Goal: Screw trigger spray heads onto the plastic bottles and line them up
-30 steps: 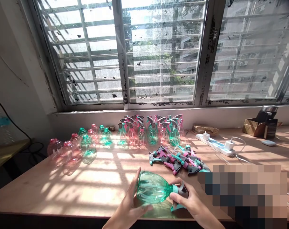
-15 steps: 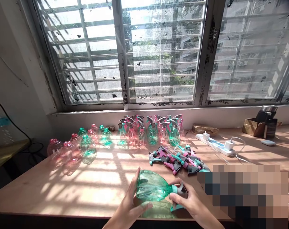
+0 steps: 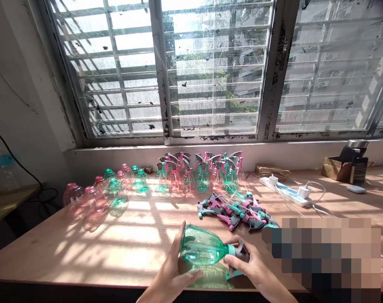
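Observation:
A clear green spray bottle lies sideways in the air just over the table's front edge, its base to the left. My left hand cups the base end, fingers behind it and thumb below. The fingers of my right hand are wrapped round the grey and teal trigger sprayer at the bottle's neck. The sprayer's teal collar meets the neck. Beyond the bottle is a heap of loose pink, teal and grey trigger sprayers.
Several pink and green bottles without sprayers stand at the left. Rows of bottles fitted with sprayers stand by the window. A white power strip with cables lies at the right, near a cardboard box. A pixelated patch covers the lower right.
The green bottle has turned slightly about its long axis, shifting its reflections. Both hands stay in nearly the same place on it.

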`<state>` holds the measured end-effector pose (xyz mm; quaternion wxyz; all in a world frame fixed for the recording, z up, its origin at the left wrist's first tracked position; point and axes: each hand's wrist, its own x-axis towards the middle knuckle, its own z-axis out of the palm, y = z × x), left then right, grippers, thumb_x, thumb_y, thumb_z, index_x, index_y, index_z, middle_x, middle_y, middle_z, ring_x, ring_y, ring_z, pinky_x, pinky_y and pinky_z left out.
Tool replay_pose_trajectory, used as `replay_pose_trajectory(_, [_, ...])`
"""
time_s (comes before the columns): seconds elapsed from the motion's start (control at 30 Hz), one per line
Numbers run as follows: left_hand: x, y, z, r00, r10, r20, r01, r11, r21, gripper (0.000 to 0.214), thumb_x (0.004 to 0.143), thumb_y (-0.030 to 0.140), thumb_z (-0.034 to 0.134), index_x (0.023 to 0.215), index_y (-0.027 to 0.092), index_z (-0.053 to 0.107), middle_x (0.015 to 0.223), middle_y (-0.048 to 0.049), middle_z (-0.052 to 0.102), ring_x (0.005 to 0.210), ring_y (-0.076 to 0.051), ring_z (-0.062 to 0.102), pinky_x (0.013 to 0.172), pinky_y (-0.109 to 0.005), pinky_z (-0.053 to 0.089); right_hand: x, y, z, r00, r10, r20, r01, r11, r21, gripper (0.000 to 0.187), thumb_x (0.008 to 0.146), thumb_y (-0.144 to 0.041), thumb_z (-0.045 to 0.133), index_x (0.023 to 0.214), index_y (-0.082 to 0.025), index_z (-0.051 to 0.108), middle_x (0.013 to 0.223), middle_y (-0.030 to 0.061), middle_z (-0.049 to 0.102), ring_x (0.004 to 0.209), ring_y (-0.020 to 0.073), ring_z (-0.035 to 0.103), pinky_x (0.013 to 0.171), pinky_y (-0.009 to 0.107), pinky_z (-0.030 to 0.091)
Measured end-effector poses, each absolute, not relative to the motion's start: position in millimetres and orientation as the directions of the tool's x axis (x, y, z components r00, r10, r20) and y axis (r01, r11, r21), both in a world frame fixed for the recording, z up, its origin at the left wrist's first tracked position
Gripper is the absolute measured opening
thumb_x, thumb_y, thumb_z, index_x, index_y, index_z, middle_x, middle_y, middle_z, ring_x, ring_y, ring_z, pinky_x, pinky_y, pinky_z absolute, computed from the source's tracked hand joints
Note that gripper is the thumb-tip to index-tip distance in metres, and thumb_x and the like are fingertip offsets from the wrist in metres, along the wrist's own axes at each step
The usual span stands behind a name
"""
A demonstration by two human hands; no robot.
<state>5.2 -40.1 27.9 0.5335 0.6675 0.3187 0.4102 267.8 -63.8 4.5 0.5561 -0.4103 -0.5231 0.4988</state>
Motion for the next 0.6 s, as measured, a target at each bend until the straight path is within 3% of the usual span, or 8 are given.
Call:
replay_pose_trajectory(0.13, [1, -35, 23, 0.429, 0.883, 0.192, 0.075, -0.246, 0.966, 0.091, 0.087, 0.045, 0.077, 0.160, 0.041, 0.023, 0.167, -0.0059, 0.031, 0.154, -0.038, 0.024, 0.126, -0.049, 0.025, 268, -64, 4, -0.032, 0.986, 0.166, -0.143, 0.160, -0.977, 0.042, 0.075, -0.048, 0.086, 0.100, -0.020, 0.067, 0.072, -0.0038, 0.066, 0.059, 0.0171, 0.065, 0.059, 0.033, 0.057])
replay_pose_trajectory(0.3, [3, -31, 21, 0.512, 0.828, 0.230, -0.079, -0.221, 0.972, 0.094, 0.091, 0.042, 0.073, 0.161, 0.044, 0.010, 0.170, -0.0070, 0.025, 0.144, -0.036, 0.044, 0.115, -0.046, 0.043, 271, -57, -2, -0.041, 0.988, 0.151, -0.163, 0.142, -0.976, 0.047, 0.074, -0.053, 0.085, 0.102, -0.020, 0.066, 0.062, -0.0038, 0.069, 0.055, 0.0181, 0.067, 0.060, 0.034, 0.058])
replay_pose_trajectory(0.43, [7, -34, 25, 0.503, 0.834, 0.227, -0.161, -0.167, 0.973, 0.107, 0.085, 0.039, 0.081, 0.161, 0.043, 0.006, 0.168, -0.0104, 0.026, 0.142, -0.036, 0.046, 0.114, -0.047, 0.043, 270, -57, -2, -0.028, 0.988, 0.153, -0.160, 0.146, -0.976, 0.045, 0.073, -0.050, 0.087, 0.101, -0.021, 0.067, 0.065, -0.0043, 0.067, 0.056, 0.0167, 0.066, 0.057, 0.030, 0.056])
replay_pose_trajectory(0.6, [9, -37, 33, 0.449, 0.863, 0.230, -0.141, -0.185, 0.973, 0.098, 0.078, 0.035, 0.087, 0.156, 0.044, 0.028, 0.159, -0.0086, 0.030, 0.139, -0.036, 0.046, 0.108, -0.042, 0.049, 269, -63, 4, -0.037, 0.984, 0.172, -0.162, 0.164, -0.973, 0.041, 0.076, -0.046, 0.086, 0.101, -0.020, 0.069, 0.071, -0.0042, 0.066, 0.057, 0.0158, 0.066, 0.061, 0.032, 0.057])
